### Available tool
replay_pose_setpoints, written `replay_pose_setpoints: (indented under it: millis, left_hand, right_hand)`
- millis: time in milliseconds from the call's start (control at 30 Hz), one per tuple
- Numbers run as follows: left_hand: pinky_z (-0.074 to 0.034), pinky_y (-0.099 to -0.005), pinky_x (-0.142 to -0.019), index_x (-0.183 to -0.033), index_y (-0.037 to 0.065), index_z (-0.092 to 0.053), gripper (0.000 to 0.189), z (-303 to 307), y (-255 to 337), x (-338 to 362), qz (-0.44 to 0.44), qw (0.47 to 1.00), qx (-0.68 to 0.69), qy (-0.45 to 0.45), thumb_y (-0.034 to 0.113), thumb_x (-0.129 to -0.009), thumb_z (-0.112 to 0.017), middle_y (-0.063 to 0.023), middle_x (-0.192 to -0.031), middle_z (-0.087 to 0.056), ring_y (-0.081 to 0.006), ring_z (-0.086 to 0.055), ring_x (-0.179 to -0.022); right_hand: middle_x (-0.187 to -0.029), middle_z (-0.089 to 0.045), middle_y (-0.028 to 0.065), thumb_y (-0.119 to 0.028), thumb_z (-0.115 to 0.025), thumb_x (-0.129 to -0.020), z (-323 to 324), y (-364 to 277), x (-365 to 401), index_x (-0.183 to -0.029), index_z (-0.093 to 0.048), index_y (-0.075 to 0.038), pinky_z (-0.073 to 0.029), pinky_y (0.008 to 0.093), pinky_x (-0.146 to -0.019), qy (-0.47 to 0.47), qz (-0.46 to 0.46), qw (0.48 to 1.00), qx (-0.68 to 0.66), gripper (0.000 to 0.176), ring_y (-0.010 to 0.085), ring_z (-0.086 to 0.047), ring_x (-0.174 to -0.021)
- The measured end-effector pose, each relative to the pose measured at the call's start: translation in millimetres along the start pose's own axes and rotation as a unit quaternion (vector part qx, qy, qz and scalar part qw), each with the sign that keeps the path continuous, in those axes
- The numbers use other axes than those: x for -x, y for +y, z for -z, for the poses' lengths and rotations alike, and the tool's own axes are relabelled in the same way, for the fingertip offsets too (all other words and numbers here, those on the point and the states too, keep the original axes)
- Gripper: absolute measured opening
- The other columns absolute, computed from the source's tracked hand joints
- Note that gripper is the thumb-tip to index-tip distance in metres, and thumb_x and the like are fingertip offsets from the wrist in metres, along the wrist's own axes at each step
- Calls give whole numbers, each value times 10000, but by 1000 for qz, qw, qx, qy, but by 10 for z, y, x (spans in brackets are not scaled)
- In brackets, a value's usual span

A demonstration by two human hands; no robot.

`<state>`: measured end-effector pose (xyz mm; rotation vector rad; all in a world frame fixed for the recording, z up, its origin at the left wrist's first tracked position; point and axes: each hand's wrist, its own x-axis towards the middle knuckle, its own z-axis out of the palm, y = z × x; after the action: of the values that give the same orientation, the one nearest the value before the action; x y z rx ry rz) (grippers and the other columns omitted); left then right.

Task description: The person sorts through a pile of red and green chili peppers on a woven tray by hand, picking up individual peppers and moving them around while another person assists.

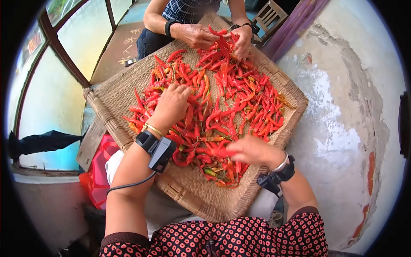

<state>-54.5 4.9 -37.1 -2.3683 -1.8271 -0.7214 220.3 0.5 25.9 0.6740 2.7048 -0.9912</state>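
Red chili peppers (231, 118) lie heaped across a woven tray (205, 199), with a few orange and green ones among them. My left hand (172, 103) rests on the left part of the heap, its fingers curled down among the peppers; what they grip is hidden. Over the heap's near right side, my right hand (253, 150) is smeared by motion. A red chili pepper (223, 151) sticks out to the left from its fingertips.
Across the tray, another person's hands (198, 36) handle peppers at the far edge. A rough plaster wall (338, 128) rises on the right. On the left are window panes (51, 94), a dark folded umbrella (49, 142) and a red bag (98, 175). A wooden chair (269, 19) stands behind.
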Motion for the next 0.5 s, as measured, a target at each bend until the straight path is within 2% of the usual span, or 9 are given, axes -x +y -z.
replay_pose_setpoints:
  millis: [67,100,133,167,233,300,367,400,500]
  left_hand:
    - [-372,-351,-927,-1118,-6,-515,456,-48,-9,40,4,1000,-3,-22,121,-692,-619,-148,-1117,-543,-305,-470,-1049]
    - [-371,-350,-929,-1130,-10,-505,480,-60,-20,53,13,999,-3,-42,123,-684,-622,-155,-1131,-535,-308,-471,-1044]
    - [-434,-338,-828,-1059,33,-545,402,-68,-20,64,-3,999,-41,5,158,-689,-641,-103,-1026,-569,-263,-496,-988]
    - [-434,-338,-828,-1059,33,-545,402,-62,-25,75,-2,999,-46,9,158,-689,-641,-103,-1026,-569,-263,-496,-988]
    - [-454,-343,-783,-1053,44,-543,412,90,65,33,68,993,-43,-81,183,-681,-653,-94,-954,-568,-260,-514,-942]
    - [-465,-351,-750,-977,56,-579,359,0,40,45,69,995,-47,-52,204,-663,-671,-86,-880,-565,-256,-527,-908]
    - [-470,-352,-741,-875,60,-609,280,-30,27,80,61,992,-68,-89,210,-650,-680,-86,-866,-574,-251,-528,-913]
    - [-437,-358,-755,-830,66,-602,198,-13,34,86,53,994,-66,-74,182,-674,-640,-91,-807,-565,-269,-527,-839]
    - [-439,-359,-751,-754,77,-609,120,66,109,63,58,993,-80,-72,164,-674,-623,-82,-822,-564,-268,-520,-840]
  right_hand:
    - [-739,-598,133,-165,-631,-715,-131,8,119,-894,-613,-96,-455,405,-639,-54,7,998,-38,193,318,-591,-718]
    - [-777,-605,143,-167,-631,-714,-158,2,136,-921,-615,-80,-458,407,-654,-37,19,998,-36,224,318,-591,-750]
    - [-802,-603,145,-169,-627,-721,-157,-7,129,-924,-609,-69,-458,409,-663,-13,19,999,-37,227,321,-589,-764]
    - [-826,-601,147,-171,-622,-728,-143,-9,116,-928,-604,-58,-459,412,-672,11,19,999,-39,231,324,-587,-779]
    - [-844,-597,149,-175,-615,-736,-101,0,46,-943,-596,-57,-460,414,-683,64,8,998,8,239,326,-584,-795]
    - [-862,-593,152,-179,-609,-744,-48,28,14,-957,-588,-55,-461,415,-695,113,-8,992,48,248,329,-581,-811]
    - [-868,-590,144,-180,-598,-757,41,62,-64,-1016,-567,-39,-461,371,-697,146,14,987,60,297,311,-575,-814]
    - [-863,-593,144,-173,-604,-754,71,76,-91,-1021,-567,-35,-466,362,-696,151,24,988,36,303,302,-583,-800]
    - [-814,-606,146,-188,-614,-747,90,145,-150,-977,-584,-45,-468,390,-683,172,-2,984,-49,272,309,-591,-781]
